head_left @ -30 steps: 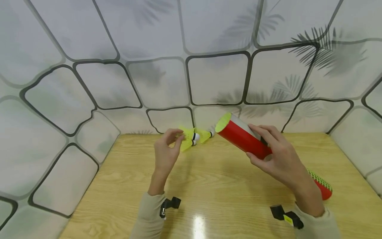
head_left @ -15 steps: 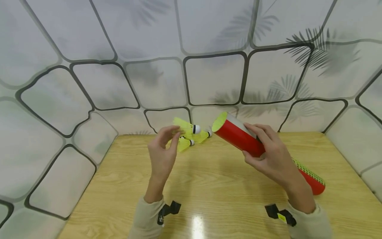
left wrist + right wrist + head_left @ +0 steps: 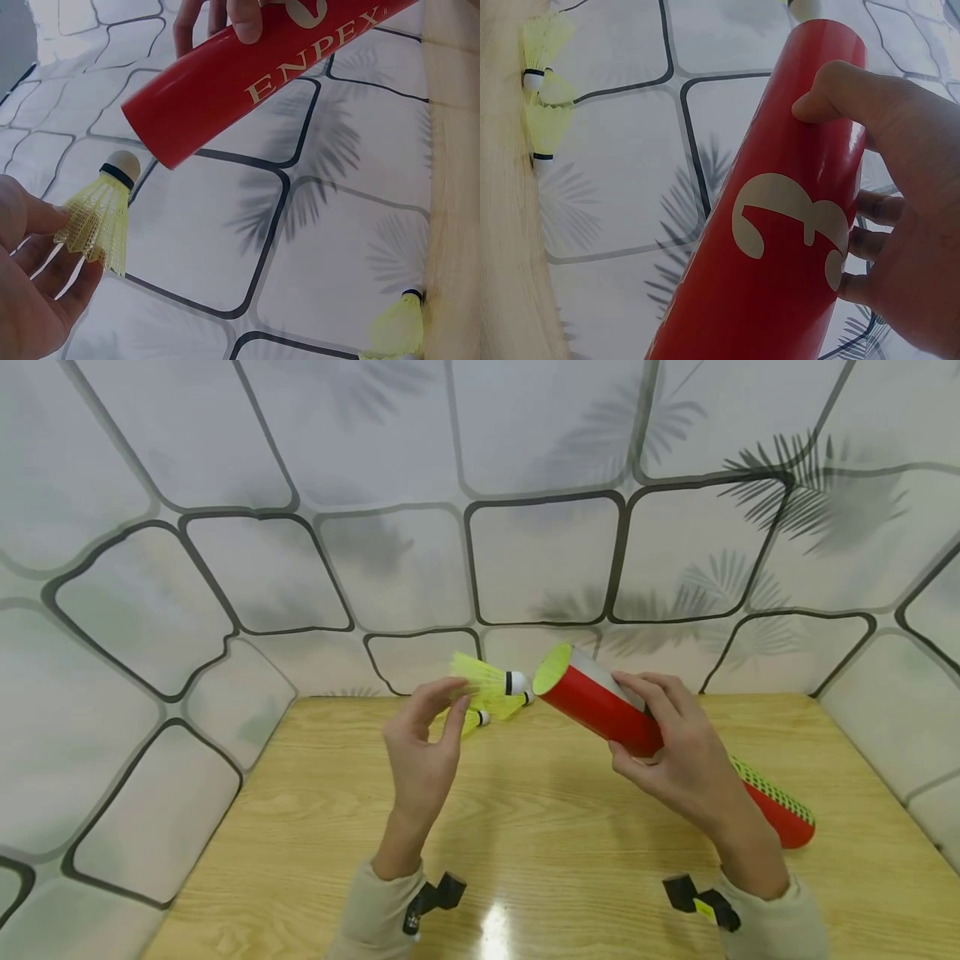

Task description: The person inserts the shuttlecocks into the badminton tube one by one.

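A: In the head view, what does each hand have?

B: The left hand (image 3: 422, 760), centre-left of the frame, pinches a yellow shuttlecock (image 3: 489, 687) by its skirt between thumb and curled fingers (image 3: 450, 727), cork pointing right. The right hand (image 3: 678, 756) wraps around a red tube (image 3: 600, 706), held tilted, its open yellow-lined mouth at centre frame just beside the cork, not yet touching as far as I can tell.

A: How would you do this step well?

B: I'd judge the cork wants to line up with the tube's axis, with the grip kept light on the skirt so it doesn't crush. Holding the tube steady would likely help more than moving both hands.

A: Anything around them?

B: Two more shuttlecocks (image 3: 477, 718) lie on the tabletop (image 3: 525, 827) behind the held one, near the patterned wall (image 3: 547, 560). A second red tube (image 3: 780, 814) lies at the right, partly hidden by the right forearm. Neither blocks the mouth.

A: And the left wrist view?

B: The shuttlecock (image 3: 101, 217) sits at lower left, skirt pinched, cork up toward the tube's (image 3: 247, 82) end but offset to one side and clear of it. One spare shuttlecock (image 3: 397, 326) rests at lower right.

A: The right wrist view?

B: Thumb and fingers (image 3: 870, 206) curl firmly round the tube (image 3: 780, 225), which fills the middle. The spares (image 3: 546, 105) lie at upper left, well apart.
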A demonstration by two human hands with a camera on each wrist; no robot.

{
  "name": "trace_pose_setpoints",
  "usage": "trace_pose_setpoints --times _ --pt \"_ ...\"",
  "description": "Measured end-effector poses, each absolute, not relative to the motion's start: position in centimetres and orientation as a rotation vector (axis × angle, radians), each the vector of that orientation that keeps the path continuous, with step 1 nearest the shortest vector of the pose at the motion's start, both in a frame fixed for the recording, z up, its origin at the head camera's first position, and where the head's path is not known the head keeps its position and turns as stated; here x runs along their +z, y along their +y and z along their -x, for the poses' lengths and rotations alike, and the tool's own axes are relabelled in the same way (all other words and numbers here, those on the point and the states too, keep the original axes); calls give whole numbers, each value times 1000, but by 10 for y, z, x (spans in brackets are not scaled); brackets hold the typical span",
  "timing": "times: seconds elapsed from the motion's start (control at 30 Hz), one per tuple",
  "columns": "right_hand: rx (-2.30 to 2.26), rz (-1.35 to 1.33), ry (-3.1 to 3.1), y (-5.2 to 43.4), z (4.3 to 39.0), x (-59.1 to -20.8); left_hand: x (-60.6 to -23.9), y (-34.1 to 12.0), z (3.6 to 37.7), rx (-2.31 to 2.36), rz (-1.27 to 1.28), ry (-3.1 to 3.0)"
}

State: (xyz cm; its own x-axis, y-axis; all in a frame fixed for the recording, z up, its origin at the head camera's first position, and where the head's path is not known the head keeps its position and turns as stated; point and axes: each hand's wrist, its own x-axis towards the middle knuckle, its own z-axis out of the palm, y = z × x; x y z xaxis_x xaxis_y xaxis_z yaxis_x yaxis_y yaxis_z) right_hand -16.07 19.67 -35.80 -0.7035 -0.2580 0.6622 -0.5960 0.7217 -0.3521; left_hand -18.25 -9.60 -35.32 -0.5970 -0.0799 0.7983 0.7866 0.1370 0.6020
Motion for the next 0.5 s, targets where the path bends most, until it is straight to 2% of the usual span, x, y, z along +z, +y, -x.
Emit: trace_pose_setpoints --times 0.5 --pt "757 -713 -2384 192 159 -359 -360 -86 184 -1478 720 -1729"
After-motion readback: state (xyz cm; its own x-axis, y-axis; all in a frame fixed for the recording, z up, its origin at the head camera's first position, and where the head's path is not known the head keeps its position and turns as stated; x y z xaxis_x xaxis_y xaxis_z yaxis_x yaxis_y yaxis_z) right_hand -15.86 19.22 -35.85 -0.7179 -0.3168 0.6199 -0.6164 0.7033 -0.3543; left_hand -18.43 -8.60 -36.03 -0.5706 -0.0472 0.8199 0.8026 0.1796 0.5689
